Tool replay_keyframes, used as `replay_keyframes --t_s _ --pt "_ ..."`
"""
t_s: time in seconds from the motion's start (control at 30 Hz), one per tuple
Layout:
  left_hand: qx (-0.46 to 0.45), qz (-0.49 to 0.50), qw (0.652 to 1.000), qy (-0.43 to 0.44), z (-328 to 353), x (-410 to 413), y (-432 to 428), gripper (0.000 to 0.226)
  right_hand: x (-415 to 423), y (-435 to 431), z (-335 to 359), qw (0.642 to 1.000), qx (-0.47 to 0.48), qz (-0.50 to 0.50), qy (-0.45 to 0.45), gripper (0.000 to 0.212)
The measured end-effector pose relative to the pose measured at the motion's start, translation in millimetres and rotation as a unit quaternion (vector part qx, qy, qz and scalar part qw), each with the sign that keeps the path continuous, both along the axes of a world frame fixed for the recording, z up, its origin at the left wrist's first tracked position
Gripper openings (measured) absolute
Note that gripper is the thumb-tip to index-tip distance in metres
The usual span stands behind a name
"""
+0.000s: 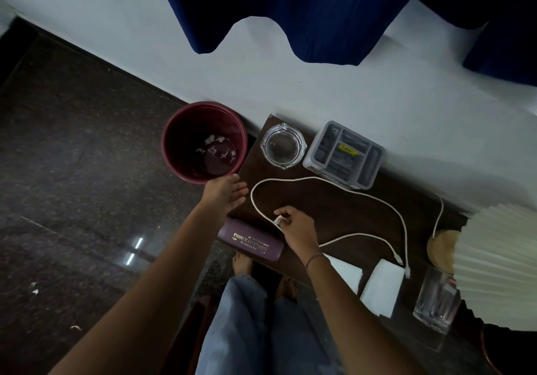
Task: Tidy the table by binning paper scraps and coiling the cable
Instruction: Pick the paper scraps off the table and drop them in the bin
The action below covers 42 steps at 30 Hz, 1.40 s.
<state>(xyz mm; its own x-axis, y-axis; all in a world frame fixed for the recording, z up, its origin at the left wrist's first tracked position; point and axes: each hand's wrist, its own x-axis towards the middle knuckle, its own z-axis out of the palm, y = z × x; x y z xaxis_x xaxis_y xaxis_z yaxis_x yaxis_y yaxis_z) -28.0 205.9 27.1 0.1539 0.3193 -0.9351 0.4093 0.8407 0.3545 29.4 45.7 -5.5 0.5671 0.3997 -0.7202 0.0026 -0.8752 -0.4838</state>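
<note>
Right hand [293,226] pinches a paper scrap [279,219] beside the cable [319,182], which sprawls loose across the table [334,212] toward 3 o'clock. Left hand [226,193], fingers straight, hovers at 5 o'clock of the bin [174,153].

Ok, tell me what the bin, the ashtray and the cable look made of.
Bin: probably plastic, maroon, smooth with a dull sheen. Ashtray: thick clear glass; the table shows through and its rim catches light. Cable: white, flexible, matte; braided or rubbery jacket, too small to tell.
</note>
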Motion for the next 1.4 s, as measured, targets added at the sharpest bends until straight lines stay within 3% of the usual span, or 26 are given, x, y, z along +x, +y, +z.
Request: replay_keyframes --t_s 0.2,0.47,0.6,0.73,0.9,1.1,1.23,1.4 --pt "-0.026 -0.010 0.999 0.020 -5.9 -6.7 -24.6 0.034 -1.2 1.4 -1.6 0.999 -0.014 0.050 -0.012 0.028" --pt "-0.034 -0.022 0.999 0.020 -5.0 -7.8 -45.1 0.032 1.0 2.9 2.7 0.997 0.007 0.022 -0.068 0.022" --pt "-0.039 -0.027 0.999 0.000 -0.6 -5.2 -46.9 0.032 3.2 10.9 12.2 0.991 0.087 -0.104 -0.001 0.017" --pt "-0.028 -0.022 0.999 -0.039 6.0 -4.7 -50.7 0.033 3.2 20.6 19.6 0.945 0.151 -0.274 0.099 0.031" --pt "-0.017 0.006 0.998 -0.067 8.7 -4.5 -54.1 0.031 2.2 26.7 22.3 0.921 0.176 -0.334 0.096 0.039" --pt "0.004 0.022 0.997 -0.078 7.3 -4.8 -52.4 0.023 0.6 30.6 26.6 0.955 0.181 -0.235 0.007 0.032" --pt "0.022 0.061 0.997 -0.045 -1.4 -9.9 -41.6 0.019 -1.7 34.6 29.3 0.970 0.194 -0.144 0.027 0.030" --pt "0.122 0.164 0.979 0.001 -0.6 -8.3 -20.0 0.025 -7.4 38.5 30.0 0.954 0.226 -0.187 0.068 0.029"
